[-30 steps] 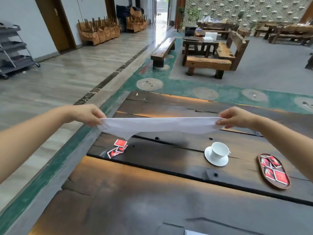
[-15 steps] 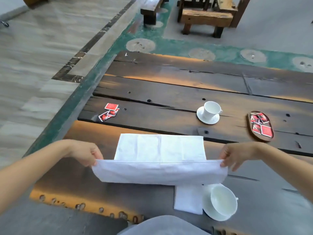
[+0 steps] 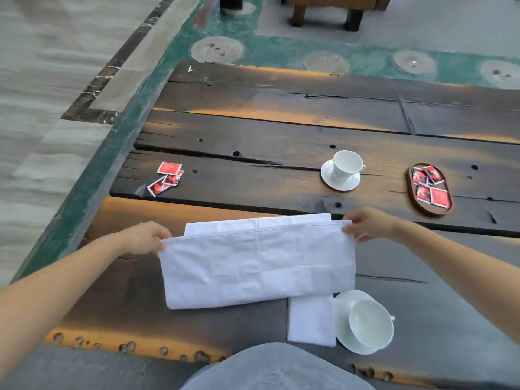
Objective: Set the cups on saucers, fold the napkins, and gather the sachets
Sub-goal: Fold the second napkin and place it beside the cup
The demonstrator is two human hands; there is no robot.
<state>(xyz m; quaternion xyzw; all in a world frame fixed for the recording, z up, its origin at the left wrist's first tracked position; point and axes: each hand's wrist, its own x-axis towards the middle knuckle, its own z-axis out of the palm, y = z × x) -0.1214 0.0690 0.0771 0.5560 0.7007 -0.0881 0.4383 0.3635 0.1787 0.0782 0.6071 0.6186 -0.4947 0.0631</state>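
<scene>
Since half a second ago the napkin's (image 3: 257, 263) upper layer has been carried away from the person, so its held edge now lies almost over the far edge and only a thin strip of the lower layer shows beyond it. The left hand (image 3: 143, 239) pinches the left corner of that edge between thumb and fingers; the right hand (image 3: 368, 223) pinches the right corner the same way. The napkin lies flat on the near plank of the table (image 3: 253, 130), folded in half, its fold toward the person.

Touching its near right corner is a smaller folded napkin (image 3: 311, 320), partly under it. Just right of that stands a white cup (image 3: 370, 323) on its saucer (image 3: 342, 330). Farther out, a second cup (image 3: 346, 164) sits on a saucer (image 3: 327, 180) on the middle plank. To its right an oval wooden tray (image 3: 416, 205) holds several red sachets (image 3: 430, 187). Well apart, at the table's left edge, loose sachets (image 3: 167, 177) lie overlapping on the wood. A grey-clad knee (image 3: 275, 367) shows at the bottom.
</scene>
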